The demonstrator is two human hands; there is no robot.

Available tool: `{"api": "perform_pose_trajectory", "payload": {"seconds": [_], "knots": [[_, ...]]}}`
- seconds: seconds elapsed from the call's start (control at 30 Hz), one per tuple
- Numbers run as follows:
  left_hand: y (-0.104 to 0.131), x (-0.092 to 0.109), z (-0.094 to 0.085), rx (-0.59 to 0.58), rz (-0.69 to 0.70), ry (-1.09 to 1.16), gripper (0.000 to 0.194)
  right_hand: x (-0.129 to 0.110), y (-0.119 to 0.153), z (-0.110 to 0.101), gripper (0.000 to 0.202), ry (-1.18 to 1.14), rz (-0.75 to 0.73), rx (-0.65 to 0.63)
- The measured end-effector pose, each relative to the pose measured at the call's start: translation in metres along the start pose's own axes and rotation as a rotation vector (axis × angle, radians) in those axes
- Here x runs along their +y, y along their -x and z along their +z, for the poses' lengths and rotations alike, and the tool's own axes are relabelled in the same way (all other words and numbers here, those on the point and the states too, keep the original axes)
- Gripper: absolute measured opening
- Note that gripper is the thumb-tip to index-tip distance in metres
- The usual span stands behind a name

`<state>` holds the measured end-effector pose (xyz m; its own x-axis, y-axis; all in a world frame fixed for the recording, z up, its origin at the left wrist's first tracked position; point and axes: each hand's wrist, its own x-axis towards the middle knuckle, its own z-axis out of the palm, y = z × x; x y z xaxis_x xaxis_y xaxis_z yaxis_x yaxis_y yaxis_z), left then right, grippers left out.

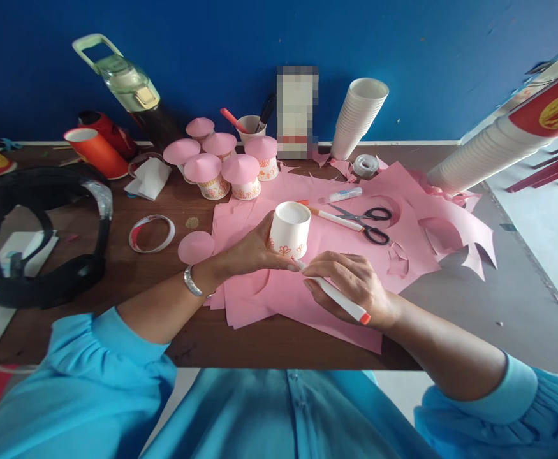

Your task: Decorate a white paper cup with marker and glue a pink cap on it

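Gripping a white paper cup [290,224] from the side, the person's left hand [257,250] wraps the wall with the fingers low near its bottom edge, which probably steadies it while leaving the front face bare. The cup is over the middle of the bench [192,347], above the pink paper sheets [302,319]; whether it rests on them I can't tell. From where I stand, its round end faces up, and orange flower motifs run along the lower wall.

The right hand [348,280] is closed on a white marker [340,299], pinching it near the front as one would for fine control, with its orange end pointing back. Its tip is right at the cup's lower edge, though I can't make out whether it touches. The hands are near each other, the cup and marker tip between them.

Behind, six cone-topped cups [247,189] stand grouped, seemingly pushed back to keep elbow room. A loose pink cone [196,245] lies beside the left wrist. Scissors [362,220] and a glue stick [343,194] lie on the paper, likely within easy reach. The cup stack [359,121] leans near the blue wall [432,76], clear of the forearms.
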<state>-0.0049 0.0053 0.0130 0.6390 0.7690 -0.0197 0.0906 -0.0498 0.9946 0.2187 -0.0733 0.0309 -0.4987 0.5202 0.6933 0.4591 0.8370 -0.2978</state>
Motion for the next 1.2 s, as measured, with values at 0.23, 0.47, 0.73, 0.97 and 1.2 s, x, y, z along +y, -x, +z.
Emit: {"api": "perform_pose_trajectory", "payload": {"seconds": [0.23,0.47,0.73,0.97,1.2], "knots": [[0.004,0.003,-0.004,-0.129,-0.061,0.3,0.049,-0.001,0.002,0.002,0.014,0.024,-0.009,-0.021],[0.003,-0.002,-0.002,-0.096,-0.052,0.366,0.038,-0.001,0.002,0.003,0.016,0.045,0.006,-0.036],[0.004,0.013,0.005,0.004,-0.044,0.43,0.04,0.001,0.002,-0.001,0.021,-0.021,-0.029,0.056],[0.002,0.001,0.005,0.076,-0.089,0.502,0.042,0.002,0.004,0.0,0.021,0.004,-0.071,0.03],[0.003,0.015,0.002,-0.02,-0.038,0.421,0.033,0.004,0.005,0.0,0.025,0.015,-0.046,0.032]]}}
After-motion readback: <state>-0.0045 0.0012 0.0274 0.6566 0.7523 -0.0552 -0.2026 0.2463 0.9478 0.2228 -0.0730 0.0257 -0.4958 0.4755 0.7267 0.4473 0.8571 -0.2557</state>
